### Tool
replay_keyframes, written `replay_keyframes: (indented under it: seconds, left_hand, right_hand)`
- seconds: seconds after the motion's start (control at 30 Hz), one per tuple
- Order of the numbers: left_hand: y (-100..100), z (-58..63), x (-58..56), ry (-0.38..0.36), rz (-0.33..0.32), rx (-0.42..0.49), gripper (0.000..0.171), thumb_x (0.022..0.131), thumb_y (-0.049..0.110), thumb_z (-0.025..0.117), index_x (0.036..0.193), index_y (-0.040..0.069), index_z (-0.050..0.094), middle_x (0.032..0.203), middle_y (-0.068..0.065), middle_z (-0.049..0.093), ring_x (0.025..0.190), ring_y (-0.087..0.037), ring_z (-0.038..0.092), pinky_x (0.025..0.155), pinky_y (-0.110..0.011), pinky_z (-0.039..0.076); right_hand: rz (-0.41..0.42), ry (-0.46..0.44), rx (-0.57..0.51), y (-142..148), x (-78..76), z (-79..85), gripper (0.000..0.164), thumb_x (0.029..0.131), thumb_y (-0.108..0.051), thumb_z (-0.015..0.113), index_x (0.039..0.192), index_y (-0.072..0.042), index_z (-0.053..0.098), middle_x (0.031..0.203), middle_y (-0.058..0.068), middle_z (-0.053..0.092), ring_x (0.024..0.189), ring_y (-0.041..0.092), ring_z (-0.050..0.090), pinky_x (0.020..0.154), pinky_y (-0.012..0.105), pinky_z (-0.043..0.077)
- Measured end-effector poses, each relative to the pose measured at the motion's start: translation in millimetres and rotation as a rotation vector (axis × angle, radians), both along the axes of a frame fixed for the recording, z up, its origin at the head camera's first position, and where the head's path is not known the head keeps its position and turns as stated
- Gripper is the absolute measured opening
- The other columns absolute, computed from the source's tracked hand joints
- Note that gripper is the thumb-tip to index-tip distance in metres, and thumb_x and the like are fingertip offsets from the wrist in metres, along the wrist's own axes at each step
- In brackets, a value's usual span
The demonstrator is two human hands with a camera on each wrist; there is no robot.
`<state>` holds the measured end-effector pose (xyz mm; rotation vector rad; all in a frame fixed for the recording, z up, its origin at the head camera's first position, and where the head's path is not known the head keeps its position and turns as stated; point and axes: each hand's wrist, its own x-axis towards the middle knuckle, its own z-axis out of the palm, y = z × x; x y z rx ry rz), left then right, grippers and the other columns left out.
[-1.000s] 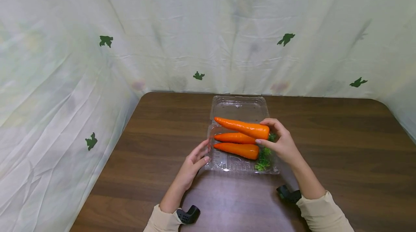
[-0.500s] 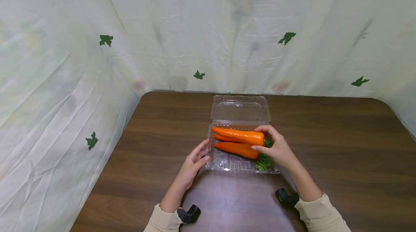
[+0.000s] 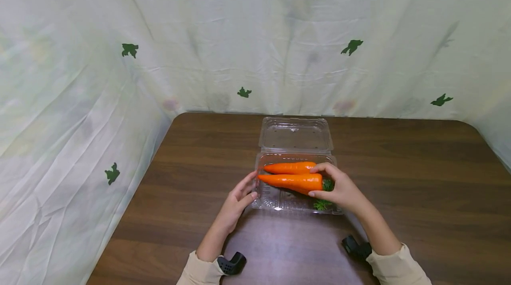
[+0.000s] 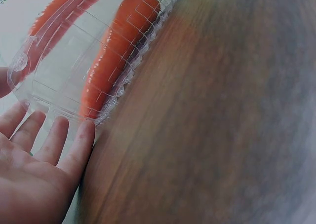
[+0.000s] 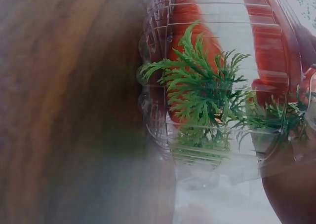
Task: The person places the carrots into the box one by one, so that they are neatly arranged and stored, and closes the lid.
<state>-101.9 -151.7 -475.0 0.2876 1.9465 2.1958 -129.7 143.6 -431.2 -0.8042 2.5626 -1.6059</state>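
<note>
A clear plastic clamshell box [image 3: 263, 200] stands open on the table. One carrot [image 3: 289, 168] lies in its back part. My right hand [image 3: 339, 187] holds another carrot [image 3: 293, 181] by its thick leafy end, thumb in front and fingers behind, over a third carrot that it mostly hides. In the left wrist view a carrot [image 4: 121, 51] lies inside the box, seen through the wall. My left hand [image 3: 235, 203] touches the box's left end with extended fingers [image 4: 57, 135]. Green carrot leaves [image 5: 202, 81] show through the box's right end in the right wrist view.
The lid [image 3: 295, 134] lies folded back behind the box, on a brown wood-grain table [image 3: 407, 165]. A pale curtain [image 3: 255, 45] with green leaf shapes hangs past the table's far edge. Dark devices [image 3: 232, 263] are worn on both wrists.
My right hand has carried its carrot down and toward me, from above the back carrot to above the front one. The back carrot now shows more. My left hand has kept its place.
</note>
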Motion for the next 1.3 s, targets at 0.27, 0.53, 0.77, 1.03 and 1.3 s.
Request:
replay_keyframes:
  seconds: [0.27,0.53,0.77,1.03,1.3]
  left_hand:
    - [0,-0.6,0.4,0.024,-0.011,0.016,0.051,0.089,0.002,0.05,0.138,0.008,0.034,0.141,-0.015,0.031,0.123,-0.029,0.035,0.095,-0.03,0.035]
    - [0,-0.5,0.4,0.021,-0.018,0.034,0.051,0.089,0.003,0.051,0.138,0.006,0.034,0.139,-0.019,0.032,0.124,-0.032,0.034,0.094,-0.027,0.036]
    - [1,0.2,0.7,0.02,-0.012,0.038,0.051,0.089,0.003,0.051,0.137,0.005,0.034,0.138,-0.019,0.034,0.124,-0.031,0.034,0.093,-0.028,0.037]
    - [1,0.6,0.5,0.018,-0.01,0.036,0.051,0.089,0.003,0.051,0.137,0.006,0.034,0.14,-0.017,0.032,0.125,-0.031,0.033,0.092,-0.029,0.038]
    - [1,1.1,0.7,0.008,-0.008,0.026,0.052,0.089,0.004,0.052,0.137,0.007,0.034,0.141,-0.014,0.031,0.125,-0.029,0.033,0.093,-0.028,0.037]
  right_hand:
    - [0.04,0.025,0.061,1,5.3,-3.6,0.047,0.07,-0.026,0.077,0.107,-0.013,0.053,0.105,-0.003,0.054,0.092,0.014,0.052,0.078,0.029,0.046]
    - [0.049,-0.008,0.128,-2,6.9,-4.3,0.047,0.069,-0.033,0.076,0.106,-0.015,0.052,0.102,-0.005,0.053,0.089,0.013,0.053,0.075,0.03,0.047]
    - [0.049,0.011,0.213,-3,7.8,-2.0,0.047,0.069,-0.036,0.076,0.107,-0.017,0.054,0.105,-0.005,0.054,0.091,0.014,0.051,0.08,0.037,0.044]
    - [0.069,0.037,0.258,-3,8.3,-1.8,0.048,0.072,-0.044,0.071,0.107,-0.017,0.056,0.108,-0.005,0.053,0.098,0.016,0.05,0.085,0.041,0.042]
    - [0.055,0.019,0.088,-6,16.3,15.1,0.03,0.083,-0.018,0.065,0.107,-0.003,0.058,0.102,0.007,0.059,0.093,0.023,0.054,0.082,0.045,0.043]
